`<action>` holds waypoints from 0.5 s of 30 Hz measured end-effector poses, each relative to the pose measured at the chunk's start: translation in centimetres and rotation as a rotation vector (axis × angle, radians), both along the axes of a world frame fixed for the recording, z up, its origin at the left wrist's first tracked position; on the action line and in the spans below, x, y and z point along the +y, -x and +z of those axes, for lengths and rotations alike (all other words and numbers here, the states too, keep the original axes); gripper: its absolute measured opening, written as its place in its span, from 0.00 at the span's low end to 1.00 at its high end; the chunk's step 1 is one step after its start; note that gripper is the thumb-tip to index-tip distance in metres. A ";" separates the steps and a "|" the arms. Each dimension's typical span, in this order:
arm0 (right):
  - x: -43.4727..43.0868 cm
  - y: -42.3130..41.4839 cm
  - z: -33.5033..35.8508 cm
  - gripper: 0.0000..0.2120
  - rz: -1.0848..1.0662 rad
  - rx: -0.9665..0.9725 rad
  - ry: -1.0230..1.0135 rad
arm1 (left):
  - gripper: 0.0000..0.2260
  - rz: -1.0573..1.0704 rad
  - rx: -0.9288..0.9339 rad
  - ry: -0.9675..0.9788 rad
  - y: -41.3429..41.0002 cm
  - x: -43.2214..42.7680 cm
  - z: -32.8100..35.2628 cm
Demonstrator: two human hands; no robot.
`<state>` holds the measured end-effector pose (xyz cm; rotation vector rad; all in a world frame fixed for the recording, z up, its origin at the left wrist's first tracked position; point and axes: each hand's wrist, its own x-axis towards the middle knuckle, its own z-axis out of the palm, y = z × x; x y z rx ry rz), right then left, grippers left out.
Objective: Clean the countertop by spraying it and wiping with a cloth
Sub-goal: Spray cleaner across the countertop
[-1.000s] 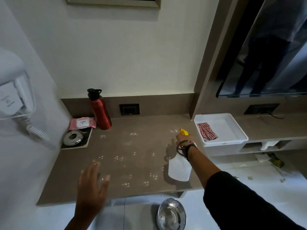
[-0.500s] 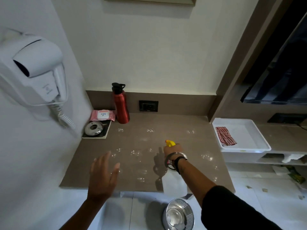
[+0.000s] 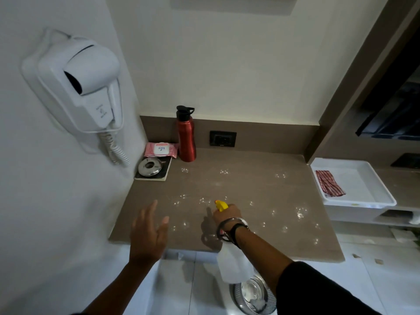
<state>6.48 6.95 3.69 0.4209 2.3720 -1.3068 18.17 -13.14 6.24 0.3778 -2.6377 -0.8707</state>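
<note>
The brown countertop point(image 3: 250, 187) is dotted with shiny wet droplets across its middle and right. My right hand point(image 3: 227, 214) grips a white spray bottle point(image 3: 234, 264) with a yellow nozzle point(image 3: 221, 205), held over the counter's front part and pointing away from me. My left hand point(image 3: 148, 233) hovers over the front left corner, fingers spread, holding nothing. A red-and-white striped cloth point(image 3: 329, 186) lies folded in a white tray point(image 3: 372, 196) to the right of the counter.
A red metal bottle point(image 3: 186, 137), a pink wipes pack point(image 3: 161, 150) and a round metal piece on a dark book point(image 3: 151, 168) sit at the back left. A white hair dryer point(image 3: 84, 87) hangs on the left wall. A steel bin point(image 3: 254, 296) stands on the floor below.
The view has swung left and closer, bringing the hair dryer into sight. My right hand with the bottle shifted left over the counter; more droplets show on the right side.
</note>
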 end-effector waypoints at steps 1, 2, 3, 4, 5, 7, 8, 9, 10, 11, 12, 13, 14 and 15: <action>-0.7 -0.6 -0.3 0.14 0.024 -0.009 0.019 | 0.38 0.003 0.010 -0.006 0.0 -0.3 0.1; -1.5 -1.2 -0.5 0.14 0.043 -0.009 0.039 | 0.38 0.008 0.015 -0.010 -0.1 -0.6 0.2; -2.4 -1.7 -0.6 0.14 0.058 0.003 0.052 | 0.38 0.011 0.016 -0.013 -0.2 -0.9 0.2; -3.2 -2.1 -0.6 0.14 0.069 0.022 0.062 | 0.37 0.017 0.016 -0.016 -0.5 -1.2 0.1; -4.1 -2.2 -0.5 0.13 0.076 0.038 0.071 | 0.36 0.025 0.018 -0.018 -0.7 -1.5 0.0; -5.7 -2.2 0.0 0.12 0.070 0.051 0.079 | 0.32 0.054 0.021 -0.017 -1.4 -2.1 -0.1; -6.4 -1.9 0.1 0.12 0.066 0.051 0.068 | 0.30 0.072 0.021 -0.013 -1.7 -2.3 -0.2; -7.0 -1.8 0.3 0.13 0.073 0.046 0.044 | 0.29 0.086 0.021 -0.010 -2.1 -2.6 -0.3; -7.4 -1.6 0.4 0.13 0.089 0.038 0.020 | 0.28 0.097 0.021 -0.008 -2.4 -2.9 -0.4; -7.8 -1.7 0.4 0.13 0.104 0.024 0.006 | 0.27 0.109 0.019 -0.008 -2.7 -3.1 -0.6; -8.1 -2.0 0.3 0.12 0.120 0.006 0.013 | 0.27 0.122 0.016 -0.009 -3.0 -3.4 -0.7; -8.2 -2.6 0.3 0.11 0.138 -0.007 0.044 | 0.27 0.135 0.013 -0.012 -3.3 -3.6 -0.8; -8.3 -3.3 0.0 0.10 0.154 -0.016 0.080 | 0.27 0.145 0.010 -0.012 -3.6 -3.7 -0.9; -8.3 -4.2 -0.3 0.06 0.179 -0.021 0.100 | 0.27 0.151 0.006 -0.007 -3.8 -3.9 -1.1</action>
